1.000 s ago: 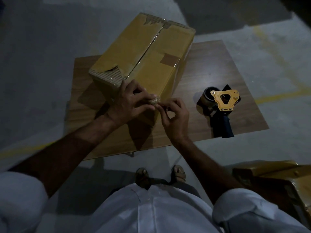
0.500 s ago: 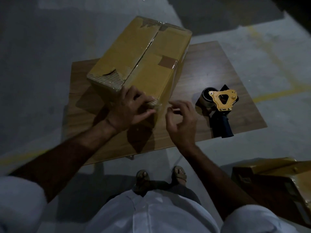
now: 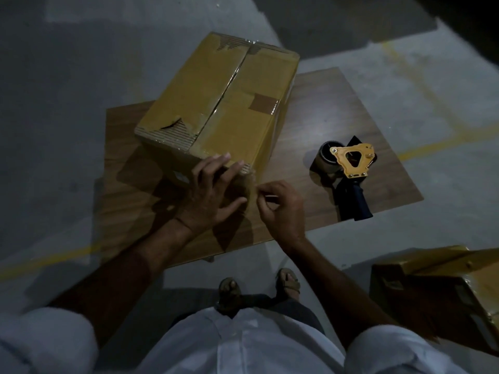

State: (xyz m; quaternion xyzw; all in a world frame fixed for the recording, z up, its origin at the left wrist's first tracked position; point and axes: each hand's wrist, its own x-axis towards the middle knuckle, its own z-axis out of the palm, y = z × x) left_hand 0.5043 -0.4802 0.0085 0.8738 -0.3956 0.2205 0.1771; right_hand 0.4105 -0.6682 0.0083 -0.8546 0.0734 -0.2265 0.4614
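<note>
A taped brown cardboard box (image 3: 226,103) lies on a low wooden table (image 3: 324,103). My left hand (image 3: 210,195) presses flat against the box's near face just below its near right corner, fingers straight and spread. My right hand (image 3: 280,209) is just right of that corner with curled fingers, pinching what looks like the end of a clear tape strip (image 3: 253,184) that runs to the corner. The dim light blurs the strip itself.
A tape dispenser (image 3: 348,168) with an orange frame and dark handle lies on the table to the right of the box. A second cardboard box (image 3: 445,287) sits on the floor at lower right. My sandalled feet (image 3: 229,290) stand at the table's near edge.
My two hands were together at the box's near corner. The right hand has drawn away to the right and lower; the left hand has flattened against the box's near face.
</note>
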